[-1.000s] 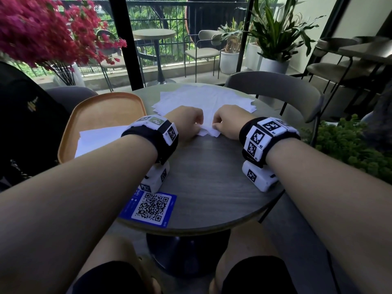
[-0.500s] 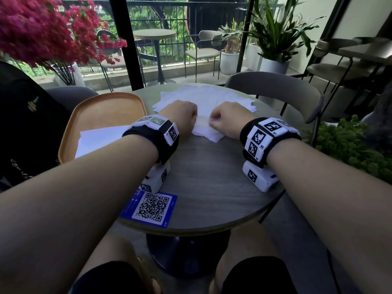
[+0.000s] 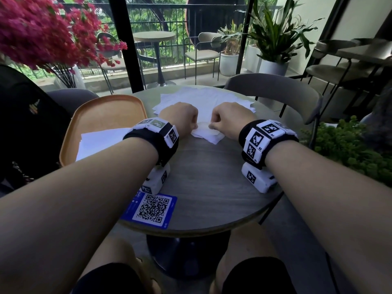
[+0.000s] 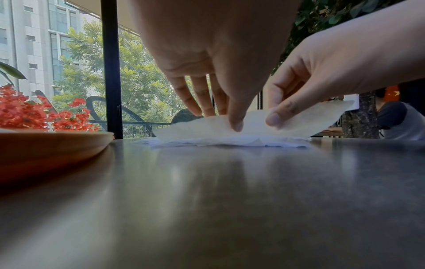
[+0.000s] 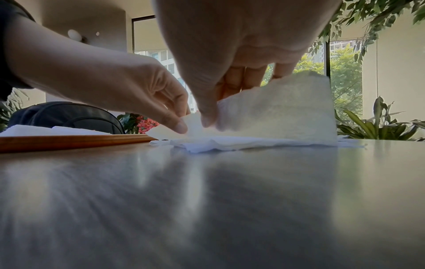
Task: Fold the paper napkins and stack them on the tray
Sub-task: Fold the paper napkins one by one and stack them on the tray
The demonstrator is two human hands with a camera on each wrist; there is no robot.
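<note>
- The left hand (image 3: 179,118) pinches the lifted edge of the top napkin (image 3: 206,134) between thumb and forefinger; in the left wrist view its other fingers (image 4: 202,98) reach down behind the sheet.
- The right hand (image 3: 229,119) pinches the same edge just to the right of the left hand, thumb in front and fingers curled behind (the right wrist view shows this plainly).
- The napkin's near edge is raised off the sheets beneath it, and to the right it stands up in a tall flap (image 5: 287,107); the rest of it lies on the pile.
- The loose pile of napkins (image 3: 203,98) is spread over the far half of the round table (image 3: 207,187), its near corner pointing toward the person between the two wrists.
- A wooden tray (image 3: 110,115) sits at the left of the table, overhanging its edge, with a stack of folded napkins (image 3: 101,139) in its near part, partly hidden by the left forearm.
- A blue card with a QR code (image 3: 151,209) lies near the table's near-left edge, just beside the left wrist's camera block.
- Beyond the table stand a grey chair (image 3: 273,90) at the far right and red flowers (image 3: 42,35) at the far left (a dark bag lies below them).
</note>
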